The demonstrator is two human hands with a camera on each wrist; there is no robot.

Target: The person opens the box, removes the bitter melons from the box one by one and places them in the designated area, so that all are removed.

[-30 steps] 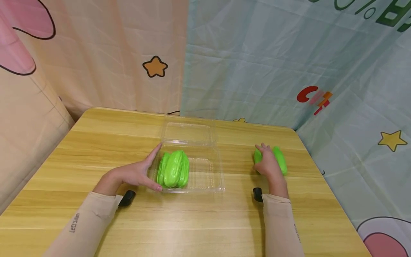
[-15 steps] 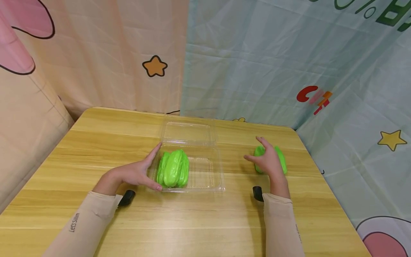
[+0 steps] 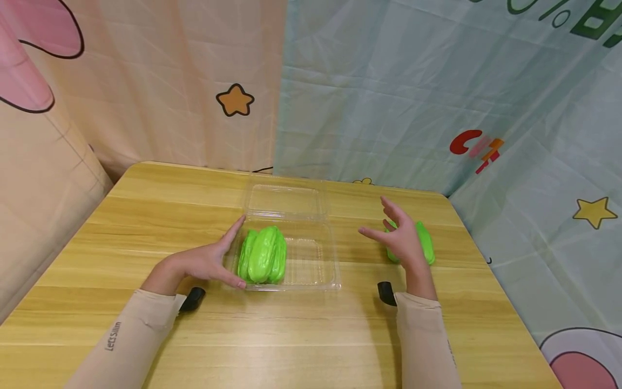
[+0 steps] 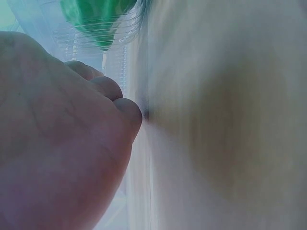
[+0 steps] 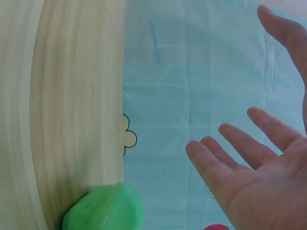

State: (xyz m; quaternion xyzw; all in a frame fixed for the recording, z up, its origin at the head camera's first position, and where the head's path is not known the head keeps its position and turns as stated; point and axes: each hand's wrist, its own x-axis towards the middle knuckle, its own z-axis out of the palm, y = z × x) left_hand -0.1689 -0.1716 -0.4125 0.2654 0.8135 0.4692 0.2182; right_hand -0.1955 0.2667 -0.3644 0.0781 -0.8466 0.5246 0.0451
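Two hands out here: the left hand point(image 3: 206, 262), thumb and fingers spread wide, at the left side of the clear container point(image 3: 303, 259), gripping nothing. Inside, green fruits point(image 3: 262, 256): light, firm, slick, I'd guess, best taken round the middle, long axes running near to far. Farther out, the right hand point(image 3: 403, 237), fingers splayed, holds nothing beside the loose green fruit point(image 3: 425, 243).

Fruits point(image 3: 262, 255) lie left in the container point(image 3: 306, 262), its lid point(image 3: 284, 200) behind, other fruits point(image 3: 425, 243) to its right.
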